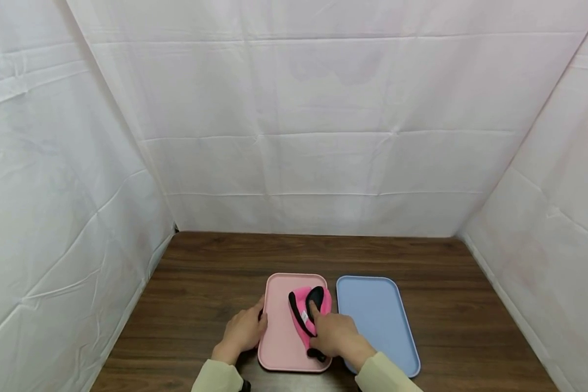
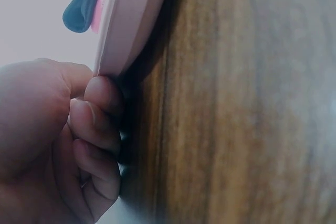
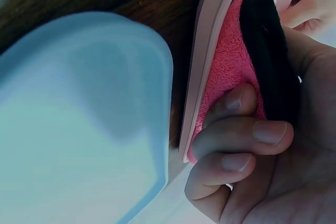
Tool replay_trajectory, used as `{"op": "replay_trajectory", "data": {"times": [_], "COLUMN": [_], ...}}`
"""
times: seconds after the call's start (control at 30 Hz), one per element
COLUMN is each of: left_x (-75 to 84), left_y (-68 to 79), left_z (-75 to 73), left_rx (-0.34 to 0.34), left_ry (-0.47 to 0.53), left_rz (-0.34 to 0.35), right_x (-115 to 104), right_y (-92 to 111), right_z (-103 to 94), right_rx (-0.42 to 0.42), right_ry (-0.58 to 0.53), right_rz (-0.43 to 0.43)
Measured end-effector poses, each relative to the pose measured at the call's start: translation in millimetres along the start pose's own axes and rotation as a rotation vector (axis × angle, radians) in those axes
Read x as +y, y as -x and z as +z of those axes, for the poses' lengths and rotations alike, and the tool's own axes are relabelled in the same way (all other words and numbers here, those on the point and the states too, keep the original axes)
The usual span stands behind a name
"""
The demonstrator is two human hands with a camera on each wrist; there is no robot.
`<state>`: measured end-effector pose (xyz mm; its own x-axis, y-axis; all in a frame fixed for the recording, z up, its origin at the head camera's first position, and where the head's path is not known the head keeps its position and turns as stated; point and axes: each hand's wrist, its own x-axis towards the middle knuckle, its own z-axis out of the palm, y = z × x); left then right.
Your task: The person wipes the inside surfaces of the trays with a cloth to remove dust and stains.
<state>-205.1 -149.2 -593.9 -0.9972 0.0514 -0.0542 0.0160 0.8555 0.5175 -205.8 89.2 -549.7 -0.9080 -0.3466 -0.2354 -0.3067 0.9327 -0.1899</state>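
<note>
A pink tray (image 1: 276, 326) lies on the wooden table, and my left hand (image 1: 243, 330) holds its left edge. In the left wrist view, the thumb and bent fingers meet at the tray's rim. On the tray's right side rests a folded pink terry-cloth piece (image 3: 226, 77) with black trim, a black patch and a small white label. My right hand (image 1: 335, 333) grips this cloth, the index finger stretched over the black patch. The right wrist view shows its other fingers curled against the pink fabric, near the tray's rim. Part of the cloth is hidden under that hand.
A blue tray (image 1: 379, 310) lies just right of the pink one, with a narrow gap between them; my right forearm crosses its lower left corner. White cloth walls (image 1: 323, 163) enclose the brown wooden table (image 1: 215, 277) at the back and both sides.
</note>
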Motion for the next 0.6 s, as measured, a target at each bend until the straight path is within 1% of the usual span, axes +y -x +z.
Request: {"op": "replay_trajectory", "data": {"times": [0.13,0.3,0.4,0.53,0.6], "left_x": [0.2,0.9,1.5,2.5,2.9], "left_y": [0.5,0.2,0.7,2.0,2.4], "left_z": [-1.2,-2.2,-2.6,-3.9,-4.5], "left_rx": [0.0,-0.016,-0.011,0.011,0.011], "left_ry": [0.002,0.012,0.024,0.007,0.009], "left_rz": [0.001,-0.004,0.001,0.022,0.022], "right_x": [-0.2,0.6,1.2,2.4,3.0], "right_y": [-3.7,-8.7,-11.6,-15.4,-17.2], "right_z": [-0.6,-2.2,-3.1,-1.9,-1.2], "right_rx": [-0.007,-0.023,-0.023,-0.02,-0.018], "right_ry": [-0.012,-0.019,-0.02,-0.018,-0.017], "right_rz": [0.013,0.033,0.043,0.046,0.047]}}
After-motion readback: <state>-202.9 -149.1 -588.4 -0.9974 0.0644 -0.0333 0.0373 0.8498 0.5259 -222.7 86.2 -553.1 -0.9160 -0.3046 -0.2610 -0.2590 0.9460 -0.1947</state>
